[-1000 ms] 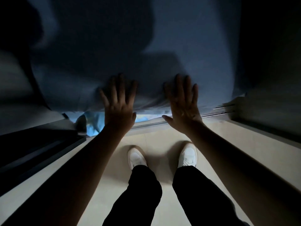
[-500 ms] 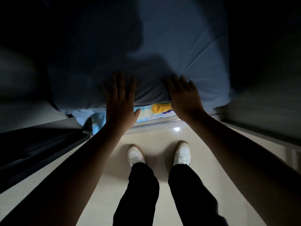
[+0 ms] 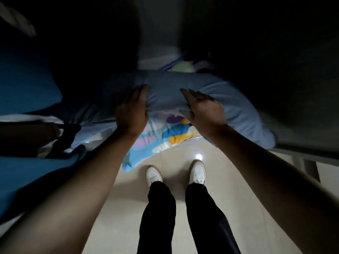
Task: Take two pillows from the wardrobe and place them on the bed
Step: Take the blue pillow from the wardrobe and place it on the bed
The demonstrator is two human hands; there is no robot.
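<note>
Pretty dark in here, but your two hands are both on the grey-blue pillow (image 3: 183, 90) that sits across the middle of the view, at the open front of the wardrobe (image 3: 302, 114). Your left hand (image 3: 132, 110) is wrapped over the near edge of it, fingers curled into the fabric, so that one's clearly gripping the pillow. Your right hand (image 3: 203, 107) lies on top of the pillow a bit to the right, palm down, fingers stretched toward the far side; it's touching the cover, but I can't tell if it's actually clamped on or just resting there.

Right under the grey-blue one there's a second pillow with a cartoon print (image 3: 165, 136), light blue with orange, purple and white patches. Its near corner hangs out past the wardrobe's bottom rail and over the floor (image 3: 229, 189).

Off to the left you've got a pile of blue bedding (image 3: 23, 92), with something white and something black bunched beside it, too dim to name. On the far side of the pillow there's a pale greenish bit of cloth poking up, blurred.

Down near you: black trousers and your white shoes (image 3: 153, 176) on the pale tile, a small bright light spot on the floor just past the right shoe.
</note>
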